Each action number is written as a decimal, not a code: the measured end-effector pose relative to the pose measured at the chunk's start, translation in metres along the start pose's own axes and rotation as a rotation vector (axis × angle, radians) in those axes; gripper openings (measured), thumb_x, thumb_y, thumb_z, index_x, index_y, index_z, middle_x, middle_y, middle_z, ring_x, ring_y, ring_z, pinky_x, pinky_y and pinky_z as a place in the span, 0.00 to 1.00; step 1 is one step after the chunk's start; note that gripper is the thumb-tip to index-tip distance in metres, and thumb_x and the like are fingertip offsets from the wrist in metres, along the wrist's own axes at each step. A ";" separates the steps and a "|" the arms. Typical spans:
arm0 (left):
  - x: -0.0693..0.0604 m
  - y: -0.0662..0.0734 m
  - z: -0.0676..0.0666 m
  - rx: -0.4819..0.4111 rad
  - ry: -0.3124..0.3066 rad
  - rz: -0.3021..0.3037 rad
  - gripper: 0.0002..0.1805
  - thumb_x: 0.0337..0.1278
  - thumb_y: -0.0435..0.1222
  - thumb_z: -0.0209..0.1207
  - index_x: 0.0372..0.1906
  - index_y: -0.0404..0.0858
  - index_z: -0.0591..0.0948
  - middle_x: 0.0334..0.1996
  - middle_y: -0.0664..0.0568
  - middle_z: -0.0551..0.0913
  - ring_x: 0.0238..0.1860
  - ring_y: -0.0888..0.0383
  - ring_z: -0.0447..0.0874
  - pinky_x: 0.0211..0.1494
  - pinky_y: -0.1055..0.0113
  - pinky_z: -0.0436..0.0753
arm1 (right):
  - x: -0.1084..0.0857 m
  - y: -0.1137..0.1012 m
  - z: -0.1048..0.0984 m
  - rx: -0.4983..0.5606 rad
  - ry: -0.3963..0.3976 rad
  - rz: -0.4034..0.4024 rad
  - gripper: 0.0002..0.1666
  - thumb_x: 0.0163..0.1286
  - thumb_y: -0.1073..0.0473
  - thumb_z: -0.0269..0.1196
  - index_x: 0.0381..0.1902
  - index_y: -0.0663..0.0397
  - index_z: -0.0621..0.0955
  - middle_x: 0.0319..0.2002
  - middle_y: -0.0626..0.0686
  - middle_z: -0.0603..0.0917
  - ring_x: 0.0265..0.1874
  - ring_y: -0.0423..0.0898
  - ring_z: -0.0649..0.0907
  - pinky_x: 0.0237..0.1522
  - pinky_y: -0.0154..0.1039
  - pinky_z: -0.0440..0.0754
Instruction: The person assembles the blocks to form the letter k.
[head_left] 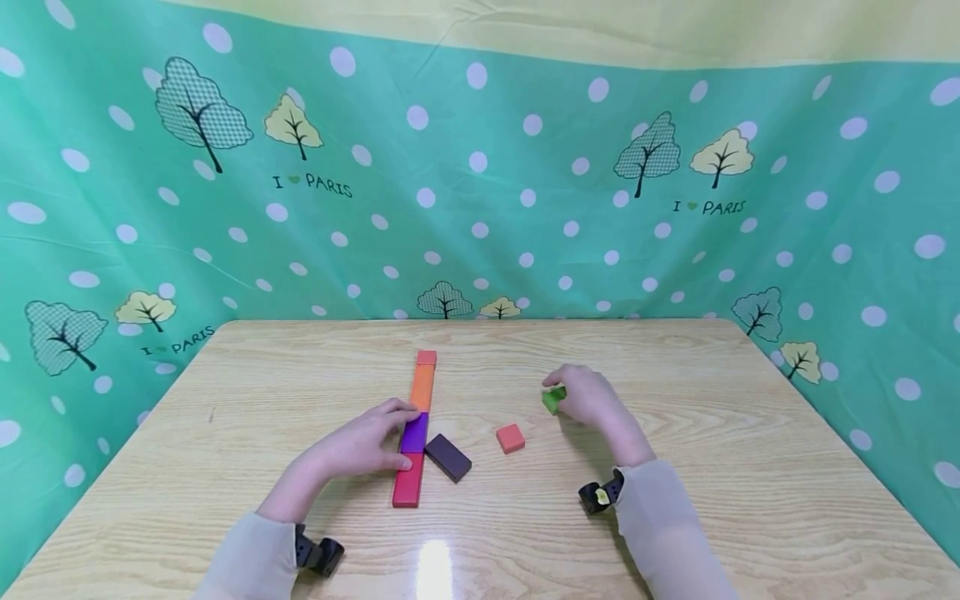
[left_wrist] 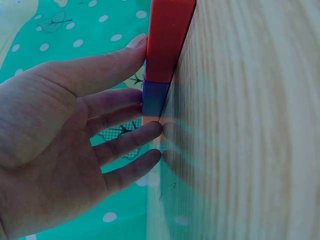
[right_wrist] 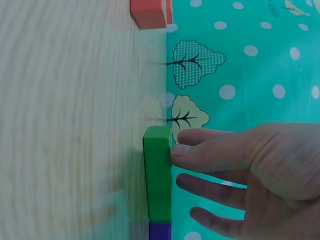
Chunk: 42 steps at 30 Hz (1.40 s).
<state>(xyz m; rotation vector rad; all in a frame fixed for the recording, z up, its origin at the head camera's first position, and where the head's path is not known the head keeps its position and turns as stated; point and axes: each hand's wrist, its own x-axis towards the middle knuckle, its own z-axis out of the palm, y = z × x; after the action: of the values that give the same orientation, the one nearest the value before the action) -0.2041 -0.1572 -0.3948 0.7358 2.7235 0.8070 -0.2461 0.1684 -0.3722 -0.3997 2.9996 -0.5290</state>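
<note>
A straight row holds a small coral block (head_left: pixel 427 357), an orange block (head_left: pixel 422 387), a purple block (head_left: pixel 414 433) and a red block (head_left: pixel 408 481) (left_wrist: pixel 170 42). My left hand (head_left: pixel 360 442) (left_wrist: pixel 60 117) lies along its left side, fingers spread, thumb on the red block and a fingertip near the orange-purple joint. My right hand (head_left: pixel 592 400) (right_wrist: pixel 270 167) touches a green block (head_left: pixel 552 400) (right_wrist: pixel 159 175) with the thumb, its other fingers loosely extended. A purple block (right_wrist: pixel 160 230) adjoins the green one in the right wrist view; the hand hides it in the head view.
A dark block (head_left: pixel 448 458) lies at an angle just right of the row. Between it and my right hand sits a square coral block (head_left: pixel 511 438) (right_wrist: pixel 149 14). The wooden table (head_left: pixel 300 367) ends at a green dotted cloth (head_left: pixel 480 192) at the back and sides.
</note>
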 end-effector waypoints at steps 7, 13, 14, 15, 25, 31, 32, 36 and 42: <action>-0.001 0.001 -0.001 0.004 -0.001 0.015 0.36 0.44 0.40 0.67 0.60 0.32 0.69 0.59 0.48 0.68 0.60 0.47 0.67 0.63 0.52 0.68 | 0.001 0.006 -0.001 -0.018 -0.005 0.010 0.20 0.53 0.68 0.64 0.47 0.55 0.81 0.48 0.58 0.80 0.47 0.56 0.78 0.50 0.51 0.76; -0.001 0.003 -0.001 -0.004 -0.003 0.003 0.36 0.44 0.40 0.67 0.60 0.32 0.69 0.59 0.47 0.68 0.61 0.47 0.66 0.63 0.52 0.67 | 0.000 0.009 -0.003 -0.027 0.000 0.022 0.19 0.53 0.68 0.65 0.45 0.54 0.82 0.47 0.57 0.81 0.46 0.55 0.78 0.49 0.50 0.76; -0.001 0.003 -0.001 -0.005 -0.004 0.001 0.36 0.44 0.40 0.67 0.60 0.32 0.69 0.59 0.47 0.68 0.61 0.47 0.66 0.63 0.52 0.67 | -0.001 0.010 -0.003 -0.028 0.001 0.024 0.18 0.53 0.68 0.65 0.44 0.54 0.82 0.47 0.57 0.81 0.46 0.55 0.78 0.49 0.50 0.76; -0.001 0.003 -0.001 -0.005 -0.005 0.001 0.36 0.44 0.40 0.67 0.60 0.32 0.69 0.59 0.47 0.68 0.61 0.47 0.66 0.63 0.52 0.67 | -0.001 0.011 -0.003 -0.028 0.002 0.023 0.18 0.52 0.68 0.65 0.44 0.54 0.82 0.46 0.57 0.81 0.45 0.55 0.78 0.49 0.50 0.76; -0.001 0.002 -0.002 0.001 -0.004 0.015 0.36 0.44 0.39 0.67 0.60 0.31 0.69 0.58 0.47 0.68 0.60 0.46 0.67 0.62 0.52 0.68 | 0.002 0.016 -0.002 -0.030 0.012 0.011 0.16 0.52 0.68 0.65 0.42 0.53 0.83 0.43 0.55 0.81 0.43 0.53 0.79 0.47 0.49 0.77; -0.001 0.001 -0.001 0.000 -0.005 -0.001 0.36 0.44 0.40 0.67 0.61 0.32 0.69 0.59 0.48 0.68 0.60 0.47 0.66 0.63 0.53 0.68 | 0.002 0.015 -0.002 -0.021 0.015 0.014 0.16 0.53 0.68 0.65 0.42 0.54 0.83 0.43 0.55 0.81 0.43 0.53 0.79 0.47 0.48 0.77; -0.001 0.001 -0.001 0.001 -0.005 0.001 0.36 0.44 0.40 0.67 0.61 0.32 0.69 0.58 0.48 0.68 0.60 0.47 0.66 0.63 0.52 0.68 | 0.002 0.014 -0.001 -0.020 0.016 0.015 0.16 0.53 0.68 0.65 0.42 0.54 0.83 0.43 0.55 0.81 0.43 0.53 0.79 0.47 0.48 0.77; -0.001 0.001 -0.002 0.001 -0.007 0.010 0.36 0.44 0.40 0.66 0.60 0.32 0.69 0.58 0.48 0.68 0.60 0.47 0.66 0.62 0.52 0.68 | 0.001 0.012 0.000 -0.013 0.016 0.018 0.16 0.53 0.67 0.65 0.42 0.54 0.83 0.43 0.55 0.81 0.42 0.52 0.79 0.46 0.48 0.77; -0.001 0.001 -0.002 0.000 -0.005 0.018 0.36 0.44 0.40 0.66 0.60 0.31 0.69 0.58 0.48 0.68 0.60 0.47 0.67 0.62 0.52 0.68 | 0.001 0.010 0.002 -0.004 0.022 0.032 0.16 0.54 0.66 0.65 0.43 0.53 0.83 0.43 0.54 0.81 0.43 0.52 0.79 0.47 0.47 0.77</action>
<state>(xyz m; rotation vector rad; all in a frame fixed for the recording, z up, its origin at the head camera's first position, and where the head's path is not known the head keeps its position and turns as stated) -0.2032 -0.1578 -0.3923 0.7618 2.7164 0.8085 -0.2495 0.1763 -0.3773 -0.3474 3.0231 -0.5289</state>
